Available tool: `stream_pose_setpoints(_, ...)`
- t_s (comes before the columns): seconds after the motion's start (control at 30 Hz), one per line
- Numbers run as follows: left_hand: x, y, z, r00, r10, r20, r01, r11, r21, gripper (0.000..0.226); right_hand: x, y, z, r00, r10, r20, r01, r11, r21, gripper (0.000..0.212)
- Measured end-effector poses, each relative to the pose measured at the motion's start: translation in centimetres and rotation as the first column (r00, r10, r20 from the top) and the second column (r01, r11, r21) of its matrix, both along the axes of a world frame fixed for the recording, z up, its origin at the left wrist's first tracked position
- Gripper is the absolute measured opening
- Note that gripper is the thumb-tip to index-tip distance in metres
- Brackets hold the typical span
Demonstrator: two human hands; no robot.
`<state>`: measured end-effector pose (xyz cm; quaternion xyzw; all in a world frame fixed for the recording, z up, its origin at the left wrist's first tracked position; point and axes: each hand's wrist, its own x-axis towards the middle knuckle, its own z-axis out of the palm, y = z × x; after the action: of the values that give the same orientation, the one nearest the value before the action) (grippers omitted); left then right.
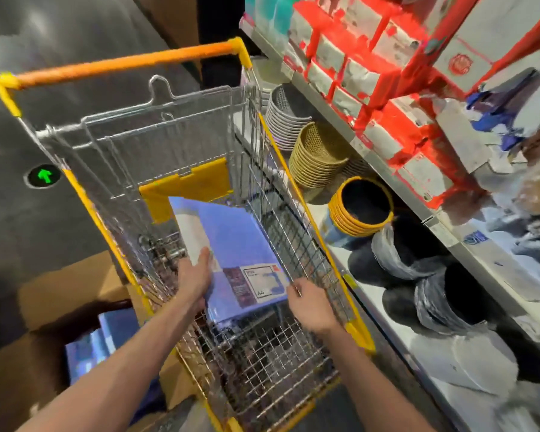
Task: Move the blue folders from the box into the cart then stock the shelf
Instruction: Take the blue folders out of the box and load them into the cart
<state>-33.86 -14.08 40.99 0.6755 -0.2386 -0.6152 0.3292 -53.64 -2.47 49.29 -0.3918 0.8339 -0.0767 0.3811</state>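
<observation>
The blue folder pack (237, 241) sits tilted inside the wire cart (86, 210), with the left hand (195, 275) gripping its near-left edge and the right hand (312, 307) pinching the near-right corner. It is likely light, flexible and slick in its wrap, so two-edge support should stop sagging or sliding.

Cart (169, 141): 1. Blue folder (231, 238), centre: 1. Cardboard box (60, 291), lower left: 1; folders inside, number unclear. Hands: 2, namely left hand (195, 275) and right hand (312, 304). Basket stacks, right: silver stack (286, 116) 1, gold stack (317, 154) 1, yellow-rimmed stack (360, 210) 1.
</observation>
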Motion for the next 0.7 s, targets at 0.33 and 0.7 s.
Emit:
stream_pose_setpoints(0.33, -5.1, -4.3, -7.8, 0.999, 0.048, 0.024, -0.052, 0.981, 0.185, 0.056, -1.6, -3.6, -3.4, 1.000, 0.001, 0.014, -0.002, 0.994, 0.107, 0.028)
stream_pose_setpoints(0.7, -4.7, -5.1, -6.5, 0.871, -0.467, 0.149, 0.424, 0.871, 0.249, 0.017, -1.7, -1.3, -2.3, 0.992, -0.015, 0.123, -0.005, 0.987, 0.162, 0.026)
